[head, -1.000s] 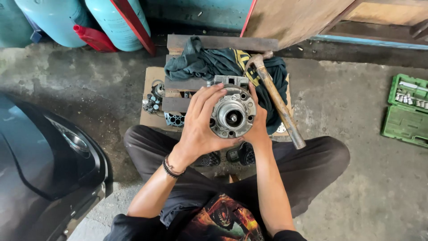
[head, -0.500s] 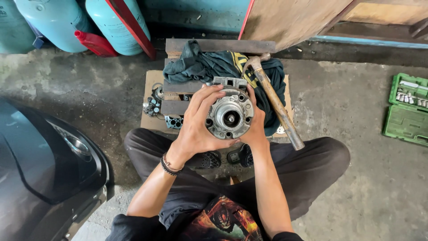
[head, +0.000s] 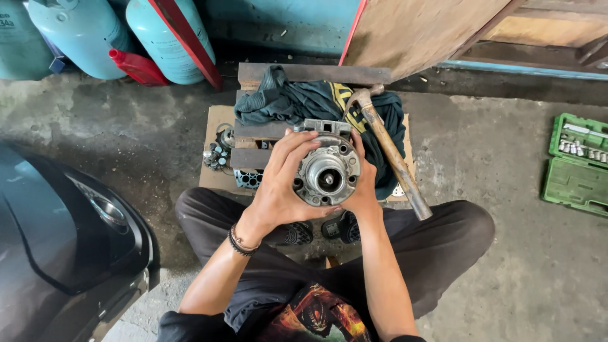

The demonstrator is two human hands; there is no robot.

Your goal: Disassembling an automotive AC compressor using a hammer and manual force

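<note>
I sit cross-legged on a concrete floor and hold a round grey metal hub part up in front of me with both hands. My left hand wraps its left side, fingers spread over the top and rim. Behind the part, my right hand grips its right side, mostly hidden. The part's flat face with bolt holes and a centre bore points at me.
A hammer with a wooden handle lies on a dark cloth over wooden blocks on cardboard. Small metal parts sit at the cardboard's left. A green socket set case lies right, gas cylinders stand behind, a dark vehicle body is left.
The hub part has stayed in both hands and has shifted only slightly. My left fingers have moved a little over its top.
</note>
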